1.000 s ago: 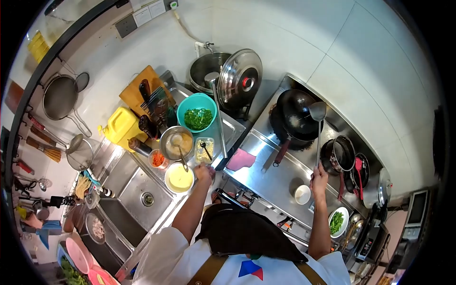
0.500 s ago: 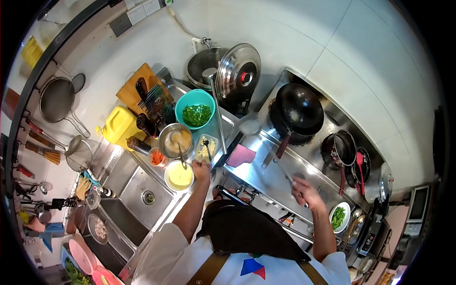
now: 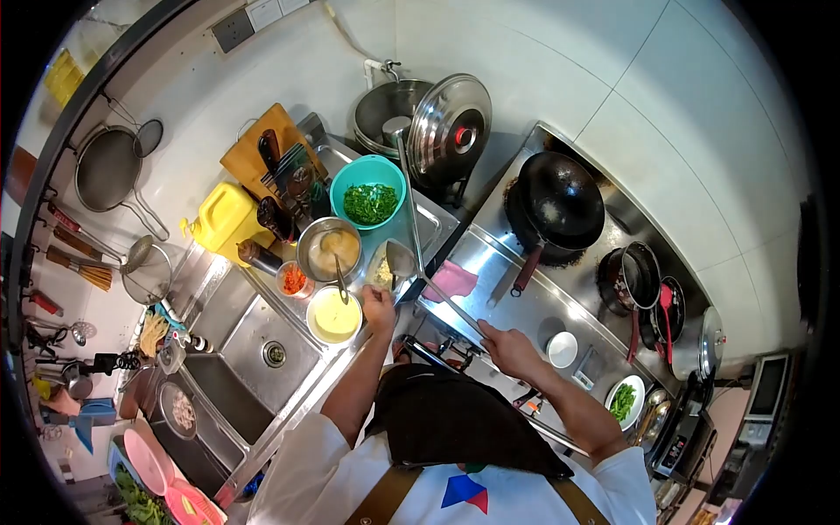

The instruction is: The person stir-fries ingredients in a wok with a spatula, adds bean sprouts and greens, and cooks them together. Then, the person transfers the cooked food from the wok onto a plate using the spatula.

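My right hand (image 3: 514, 353) is wrapped round the long handle of a metal ladle (image 3: 401, 259). The ladle's bowl hangs over a clear plastic container (image 3: 375, 273) of chopped pale bits that look like garlic, covering part of it. At the container's near edge, my left hand (image 3: 379, 311) is closed on it. Just left of that hand stands a white bowl (image 3: 334, 315) of yellow liquid. Behind it, a steel bowl (image 3: 327, 249) holds pale liquid and a spoon. A teal bowl (image 3: 368, 192) of chopped greens and a tub of orange-red bits (image 3: 294, 279) are close by.
A black wok (image 3: 560, 206) sits on the stove at right, with a pink cloth (image 3: 451, 281) and small white bowl (image 3: 562, 349) on the steel counter. The sink (image 3: 262, 332) lies left. A yellow jug (image 3: 229, 219), knives and a large lidded pot (image 3: 449, 131) stand behind.
My right hand has moved left, bringing the ladle from over the counter to the clear container. A small white bowl has come into view on the right counter. My left hand has stayed almost in place.
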Demonstrator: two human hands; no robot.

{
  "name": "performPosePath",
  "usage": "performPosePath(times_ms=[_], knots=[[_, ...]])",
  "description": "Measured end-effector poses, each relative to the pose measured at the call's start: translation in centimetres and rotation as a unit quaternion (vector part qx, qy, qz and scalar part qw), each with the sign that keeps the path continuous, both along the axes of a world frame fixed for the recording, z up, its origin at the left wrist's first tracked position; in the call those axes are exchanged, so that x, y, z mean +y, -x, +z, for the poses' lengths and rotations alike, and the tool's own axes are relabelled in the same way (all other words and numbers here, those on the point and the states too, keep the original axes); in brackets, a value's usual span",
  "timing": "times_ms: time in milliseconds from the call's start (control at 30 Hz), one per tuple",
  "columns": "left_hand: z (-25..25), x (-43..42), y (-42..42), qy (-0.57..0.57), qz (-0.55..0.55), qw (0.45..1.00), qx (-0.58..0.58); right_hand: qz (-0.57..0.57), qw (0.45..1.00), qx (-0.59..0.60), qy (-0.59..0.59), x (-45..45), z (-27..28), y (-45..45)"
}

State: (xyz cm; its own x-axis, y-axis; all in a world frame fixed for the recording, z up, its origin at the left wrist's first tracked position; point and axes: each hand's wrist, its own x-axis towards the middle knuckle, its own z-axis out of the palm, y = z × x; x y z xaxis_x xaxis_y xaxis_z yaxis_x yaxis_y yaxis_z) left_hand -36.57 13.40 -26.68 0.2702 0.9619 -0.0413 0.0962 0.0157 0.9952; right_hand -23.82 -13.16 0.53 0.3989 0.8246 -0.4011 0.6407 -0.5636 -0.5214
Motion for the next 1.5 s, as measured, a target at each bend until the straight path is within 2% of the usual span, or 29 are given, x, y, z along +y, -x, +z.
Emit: performPosePath(times_ms=[33,133,167,233,267,400,500,567,733,1033,1133,1200,1267,1367,1467,1500], knots=[[0.0,-0.1,0.0,0.002,0.000,1.000,-0.006,0.012,1.000,-0.018,0.008,0.3,0.1,-0.1],[0.1,-0.3,0.1,0.013,-0.001,0.999,-0.031,0.042,0.999,0.023,-0.012,0.7,-0.2,-1.6],[0.1,-0.3,0.2,0.021,-0.002,0.999,-0.045,0.051,0.996,0.069,-0.026,0.3,-1.2,-2.6],[0.0,-0.2,0.3,0.050,-0.017,0.996,-0.075,-0.019,0.982,0.187,0.028,0.6,-1.0,-3.5],[0.1,0.1,0.6,0.070,-0.029,0.993,-0.091,-0.053,0.967,0.244,0.054,0.7,-0.9,-3.7],[0.7,0.4,0.7,0.118,-0.046,0.981,-0.148,-0.134,0.896,0.422,0.031,0.5,-1.5,-3.3],[0.7,0.8,0.9,0.145,-0.051,0.977,-0.144,-0.181,0.867,0.465,0.011,-0.3,-4.2,-2.5],[0.8,1.0,0.9,0.168,-0.037,0.974,-0.146,-0.183,0.866,0.465,-0.005,-1.2,-5.2,-2.1],[0.4,1.4,0.7,0.215,-0.008,0.963,-0.163,-0.221,0.856,0.467,-0.022,-3.1,-5.3,-1.4],[-0.4,1.5,0.0,0.282,0.041,0.940,-0.189,-0.261,0.775,0.570,-0.080,-7.0,-6.2,-1.1],[-0.2,1.5,-0.2,0.306,0.049,0.931,-0.195,-0.317,0.726,0.597,-0.123,-9.5,-5.0,-1.4],[0.3,1.3,-0.2,0.337,0.059,0.922,-0.183,-0.354,0.714,0.579,-0.174,-11.7,-4.8,-2.3],[-0.8,0.9,0.6,0.350,0.019,0.924,-0.151,-0.381,0.695,0.568,-0.223,-13.9,-4.6,-4.0],[0.5,-1.1,1.0,0.366,0.023,0.924,-0.113,-0.455,0.748,0.407,-0.260,-15.8,-3.1,-6.9],[1.4,-3.3,2.5,0.358,-0.060,0.925,-0.112,-0.405,0.871,0.121,-0.249,-17.4,-4.7,-11.6],[-0.1,-3.6,2.8,0.376,-0.055,0.920,-0.095,-0.361,0.906,-0.036,-0.218,-17.5,-5.5,-13.2]])
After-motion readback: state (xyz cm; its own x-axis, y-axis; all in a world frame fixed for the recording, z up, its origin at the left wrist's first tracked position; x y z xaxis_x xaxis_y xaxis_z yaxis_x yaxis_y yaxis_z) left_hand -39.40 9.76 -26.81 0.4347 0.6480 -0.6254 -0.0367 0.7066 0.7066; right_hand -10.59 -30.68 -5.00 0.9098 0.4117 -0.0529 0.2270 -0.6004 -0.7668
